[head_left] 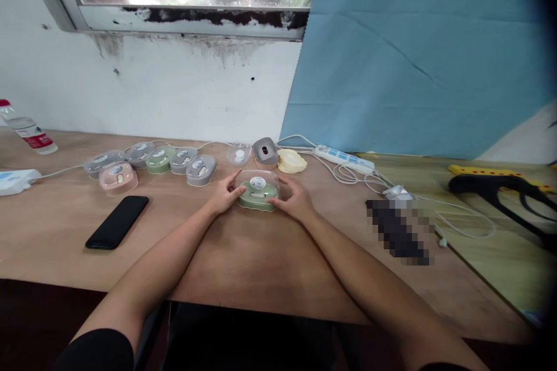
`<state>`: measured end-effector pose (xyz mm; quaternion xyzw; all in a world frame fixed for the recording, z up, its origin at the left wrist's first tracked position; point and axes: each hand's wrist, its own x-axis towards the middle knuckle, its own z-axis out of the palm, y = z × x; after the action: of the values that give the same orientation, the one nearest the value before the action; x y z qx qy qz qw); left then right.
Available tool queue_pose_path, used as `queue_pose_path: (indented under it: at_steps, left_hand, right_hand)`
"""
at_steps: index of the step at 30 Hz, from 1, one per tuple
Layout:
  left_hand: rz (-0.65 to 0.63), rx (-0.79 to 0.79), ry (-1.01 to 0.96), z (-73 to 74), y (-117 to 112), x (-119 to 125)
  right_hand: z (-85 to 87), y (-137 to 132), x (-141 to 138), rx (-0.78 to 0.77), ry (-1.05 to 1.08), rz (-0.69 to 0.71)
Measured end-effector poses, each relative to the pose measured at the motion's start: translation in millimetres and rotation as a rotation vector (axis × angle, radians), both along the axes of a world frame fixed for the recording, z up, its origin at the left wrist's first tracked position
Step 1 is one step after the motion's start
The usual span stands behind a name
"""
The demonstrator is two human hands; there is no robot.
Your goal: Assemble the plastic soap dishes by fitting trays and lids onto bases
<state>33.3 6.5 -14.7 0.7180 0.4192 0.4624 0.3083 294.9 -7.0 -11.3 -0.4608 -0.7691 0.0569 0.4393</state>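
Both hands grip a small green box [257,196] with a clear rounded lid and a round label on top. It stands upright near the middle of the table. My left hand [225,191] is closed against its left side, thumb toward the front. On the right side my right hand [298,198] presses with its thumb at the front and fingers behind. Beyond it lie a loose clear lid [239,154], grey box parts [265,152] and a stack of cream-coloured pieces [291,161].
Several similar lidded boxes [161,160] in grey, pink and green stand at the left. A black phone [117,222] lies in front of them. A water bottle [32,132] is far left. A power strip [343,159] with white cables and a blurred dark item [398,232] lie right.
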Motion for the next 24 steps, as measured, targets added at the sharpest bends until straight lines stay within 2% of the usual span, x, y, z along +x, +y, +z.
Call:
queue_pose_path:
  at_steps: [3, 5, 12, 16, 24]
  left_hand:
    - [0.027, 0.151, 0.131, 0.6, 1.8, -3.8]
    - [0.046, 0.194, 0.185, -0.4, 3.0, -4.3]
    - [0.063, 0.131, 0.148, -7.2, 6.6, 1.2]
    - [0.055, 0.147, 0.201, -7.7, 6.9, -0.5]
    - [0.044, 0.125, 0.251, -2.3, 3.3, -1.6]
  right_hand:
    - [2.6, -2.1, -0.8, -0.075, -0.007, -0.022]
    - [4.3, -3.1, -0.9, -0.135, -0.018, -0.026]
    - [4.4, 0.5, 3.0, -0.202, 0.044, -0.040]
    - [1.8, 3.4, 5.7, -0.225, 0.052, -0.006]
    - [-0.5, 3.0, 3.9, -0.318, -0.028, 0.168]
